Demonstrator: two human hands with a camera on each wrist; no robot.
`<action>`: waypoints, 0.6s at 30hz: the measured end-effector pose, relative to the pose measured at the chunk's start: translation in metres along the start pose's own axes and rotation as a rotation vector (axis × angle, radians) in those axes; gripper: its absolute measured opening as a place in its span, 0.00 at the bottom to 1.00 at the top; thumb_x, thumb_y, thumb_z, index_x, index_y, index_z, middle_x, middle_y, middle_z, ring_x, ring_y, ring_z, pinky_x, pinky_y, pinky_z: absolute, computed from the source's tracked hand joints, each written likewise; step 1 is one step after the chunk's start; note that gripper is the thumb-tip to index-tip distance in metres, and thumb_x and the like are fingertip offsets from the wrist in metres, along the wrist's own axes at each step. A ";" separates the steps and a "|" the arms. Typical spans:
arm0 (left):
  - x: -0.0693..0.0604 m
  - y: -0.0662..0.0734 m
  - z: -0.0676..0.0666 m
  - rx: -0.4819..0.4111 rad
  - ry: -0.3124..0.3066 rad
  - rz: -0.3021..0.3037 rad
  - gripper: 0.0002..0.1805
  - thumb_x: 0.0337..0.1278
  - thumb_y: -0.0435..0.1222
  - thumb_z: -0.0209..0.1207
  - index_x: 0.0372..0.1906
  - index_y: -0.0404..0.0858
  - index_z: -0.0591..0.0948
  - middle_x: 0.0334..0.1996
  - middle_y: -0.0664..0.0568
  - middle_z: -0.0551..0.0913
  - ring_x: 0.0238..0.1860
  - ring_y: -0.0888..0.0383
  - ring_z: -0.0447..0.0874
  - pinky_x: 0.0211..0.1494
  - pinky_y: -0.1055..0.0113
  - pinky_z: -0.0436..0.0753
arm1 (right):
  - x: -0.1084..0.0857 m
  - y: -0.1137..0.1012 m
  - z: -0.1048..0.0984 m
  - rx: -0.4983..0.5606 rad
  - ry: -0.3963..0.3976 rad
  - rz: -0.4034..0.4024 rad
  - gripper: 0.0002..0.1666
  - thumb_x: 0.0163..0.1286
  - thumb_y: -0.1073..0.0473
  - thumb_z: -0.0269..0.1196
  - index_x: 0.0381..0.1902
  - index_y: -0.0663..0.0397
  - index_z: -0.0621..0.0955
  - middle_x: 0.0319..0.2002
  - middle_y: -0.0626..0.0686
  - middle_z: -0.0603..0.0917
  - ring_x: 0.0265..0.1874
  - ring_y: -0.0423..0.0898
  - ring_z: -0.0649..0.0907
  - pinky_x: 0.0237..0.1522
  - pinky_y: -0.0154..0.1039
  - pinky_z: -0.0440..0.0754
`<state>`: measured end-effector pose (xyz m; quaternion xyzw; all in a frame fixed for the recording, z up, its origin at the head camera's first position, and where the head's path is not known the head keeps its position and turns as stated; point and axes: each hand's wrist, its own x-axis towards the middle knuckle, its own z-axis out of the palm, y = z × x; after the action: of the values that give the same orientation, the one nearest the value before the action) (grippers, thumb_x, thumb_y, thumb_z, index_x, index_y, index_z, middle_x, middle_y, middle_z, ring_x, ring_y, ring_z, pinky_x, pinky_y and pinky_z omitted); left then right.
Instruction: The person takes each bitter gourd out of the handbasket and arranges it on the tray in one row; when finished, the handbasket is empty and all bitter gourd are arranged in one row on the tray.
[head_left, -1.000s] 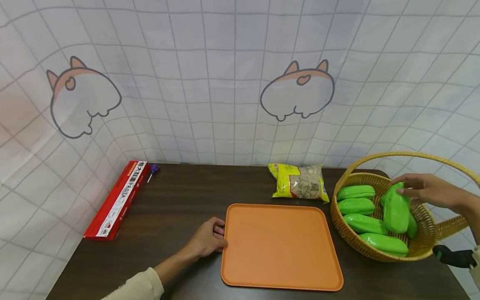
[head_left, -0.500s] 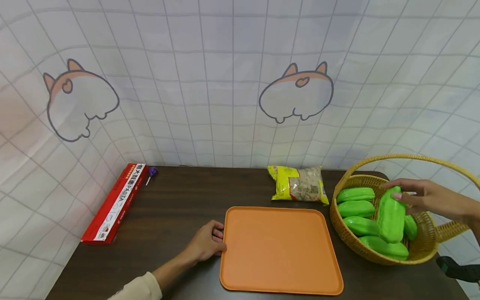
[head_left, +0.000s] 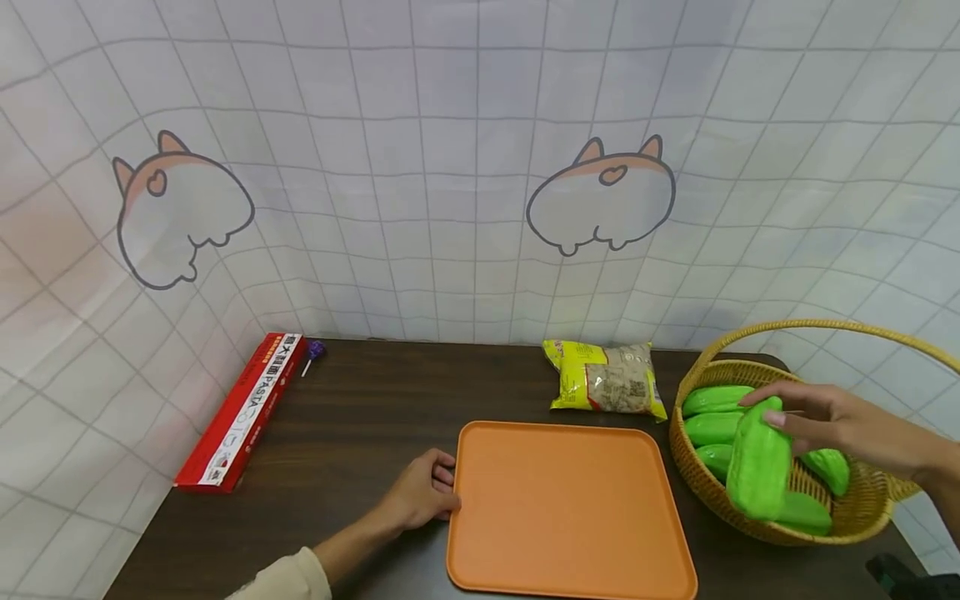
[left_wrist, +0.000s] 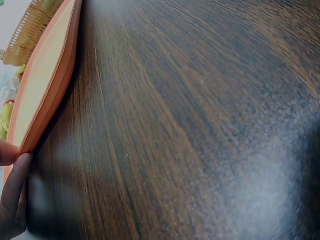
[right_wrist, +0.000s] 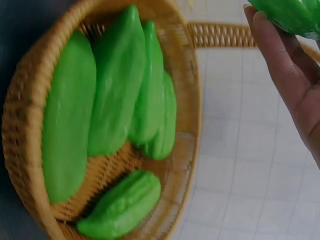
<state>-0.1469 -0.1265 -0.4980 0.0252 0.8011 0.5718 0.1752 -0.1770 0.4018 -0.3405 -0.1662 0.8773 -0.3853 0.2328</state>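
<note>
At the far left I see a red pasta box lying slantwise on the dark wooden table, a purple lollipop just beside its far end. Next comes the left hand, pinching the left rim of the orange tray, thumb on top and fingers at the outer edge. The tray lies flat with its surface bare. Behind it I have a yellow bag, resting near the wicker basket. In front of the basket's left part, from my head view, hangs a green vegetable, tilted, its upper end pinched between the thumb and fingers of the right hand. My right wrist view shows five more green vegetables inside the basket, four side by side and one apart.
</note>
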 end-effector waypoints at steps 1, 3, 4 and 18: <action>0.000 0.000 0.000 -0.004 0.001 0.001 0.32 0.38 0.22 0.67 0.56 0.27 0.72 0.39 0.44 0.76 0.32 0.58 0.80 0.31 0.62 0.88 | 0.001 -0.003 0.004 0.002 0.000 -0.016 0.22 0.82 0.57 0.46 0.70 0.50 0.69 0.62 0.49 0.70 0.40 0.41 0.83 0.38 0.45 0.84; 0.000 -0.001 0.000 -0.012 0.002 0.001 0.32 0.38 0.22 0.67 0.56 0.27 0.72 0.39 0.44 0.76 0.32 0.58 0.80 0.31 0.61 0.88 | 0.003 -0.008 0.011 0.019 -0.007 -0.058 0.22 0.82 0.59 0.46 0.69 0.50 0.69 0.58 0.43 0.71 0.36 0.50 0.83 0.36 0.45 0.84; 0.001 -0.001 0.000 -0.015 0.001 0.001 0.32 0.38 0.22 0.67 0.56 0.27 0.72 0.38 0.44 0.76 0.32 0.58 0.80 0.31 0.61 0.88 | 0.005 -0.011 0.014 0.033 -0.010 -0.075 0.21 0.82 0.60 0.46 0.69 0.49 0.70 0.57 0.41 0.72 0.38 0.50 0.83 0.36 0.45 0.85; 0.000 -0.001 0.000 -0.013 0.007 0.007 0.32 0.37 0.21 0.67 0.55 0.26 0.73 0.38 0.44 0.76 0.31 0.58 0.80 0.32 0.62 0.88 | 0.041 -0.037 0.076 0.245 -0.154 -0.266 0.22 0.82 0.64 0.43 0.69 0.61 0.68 0.55 0.47 0.79 0.45 0.49 0.85 0.42 0.50 0.87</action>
<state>-0.1466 -0.1266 -0.4994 0.0250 0.7979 0.5776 0.1706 -0.1667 0.3131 -0.3691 -0.2799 0.7739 -0.5027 0.2646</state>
